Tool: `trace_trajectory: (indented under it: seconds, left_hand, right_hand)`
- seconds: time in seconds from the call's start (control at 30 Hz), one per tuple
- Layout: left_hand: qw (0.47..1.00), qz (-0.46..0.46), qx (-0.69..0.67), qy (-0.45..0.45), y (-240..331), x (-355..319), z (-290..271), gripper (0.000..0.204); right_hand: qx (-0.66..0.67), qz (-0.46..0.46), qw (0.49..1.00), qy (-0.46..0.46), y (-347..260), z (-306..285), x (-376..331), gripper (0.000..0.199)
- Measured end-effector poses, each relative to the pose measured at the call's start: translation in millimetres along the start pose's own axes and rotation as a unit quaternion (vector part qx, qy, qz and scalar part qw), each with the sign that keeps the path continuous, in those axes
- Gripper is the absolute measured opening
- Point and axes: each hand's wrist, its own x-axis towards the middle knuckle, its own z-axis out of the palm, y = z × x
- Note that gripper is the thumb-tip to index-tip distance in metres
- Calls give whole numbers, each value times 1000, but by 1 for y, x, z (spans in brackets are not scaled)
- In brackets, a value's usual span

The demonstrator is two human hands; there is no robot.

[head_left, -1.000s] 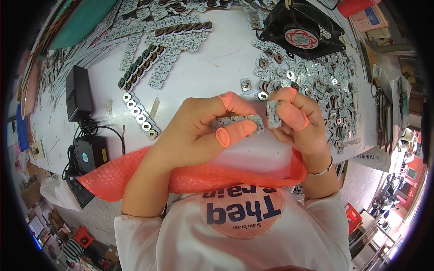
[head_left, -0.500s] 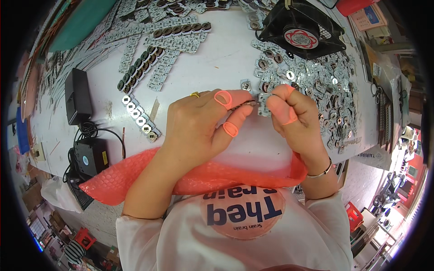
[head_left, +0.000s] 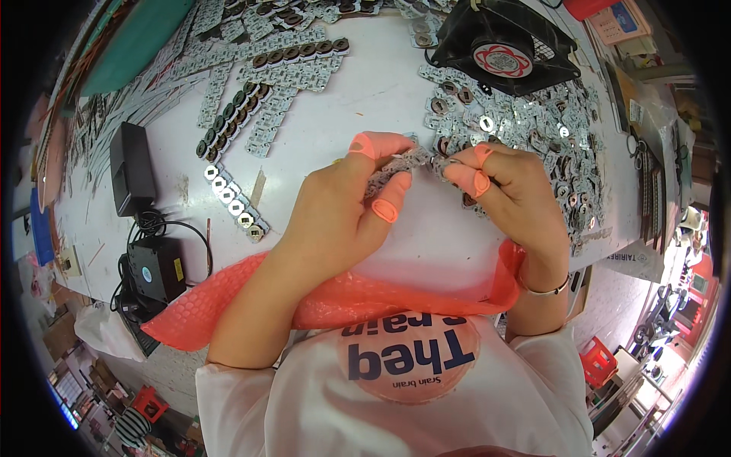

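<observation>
Orange finger cots cover the thumb and index finger of both hands. My left hand (head_left: pixel 327 209) is closed on a small silvery circuit board strip (head_left: pixel 390 169), partly covered by the fingers. Just to its right, my right hand (head_left: pixel 521 190) pinches a small circuit board piece (head_left: pixel 440 164) between thumb and index finger. Both pieces are close together above the white table; whether they are joined cannot be made out. Beyond my right hand lies a large pile of similar boards (head_left: pixel 544 145), several with dark round parts on them.
A black fan (head_left: pixel 506 49) stands at the back right. Board strips with dark discs (head_left: pixel 228 122) lie at left, beside a strip with bright rings (head_left: pixel 228 199). Further left are a black box (head_left: pixel 131 167) and a corded adapter (head_left: pixel 156 266). Red bubble wrap (head_left: pixel 343 301) lines the near edge.
The piece between my hands has turned from upright and flat-facing to lying along my left fingers. My right hand has shifted slightly, and its wrist has moved right.
</observation>
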Motion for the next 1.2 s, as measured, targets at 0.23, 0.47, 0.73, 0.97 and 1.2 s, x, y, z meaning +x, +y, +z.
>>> trace_trajectory:
  seconds: [0.23,0.47,0.73,0.97,1.2]
  left_hand:
    - [989,49,-90,-105,-8,6,-5,25]
    - [989,-20,-112,-96,-2,2,2,22]
    - [957,-89,-217,-171,-1,3,-5,15]
    - [946,-66,-286,-135,-3,2,0,12]
    - [851,-114,-473,-196,1,-2,-13,14]
  right_hand:
    - [-9,59,996,-62,-9,-21,-1,8]
    - [70,101,992,-17,-14,-22,-6,16]
    - [112,41,992,-26,-9,-14,-6,15]
    - [100,7,994,-45,-15,-7,-3,18]
    - [527,211,816,-110,-24,1,-8,17]
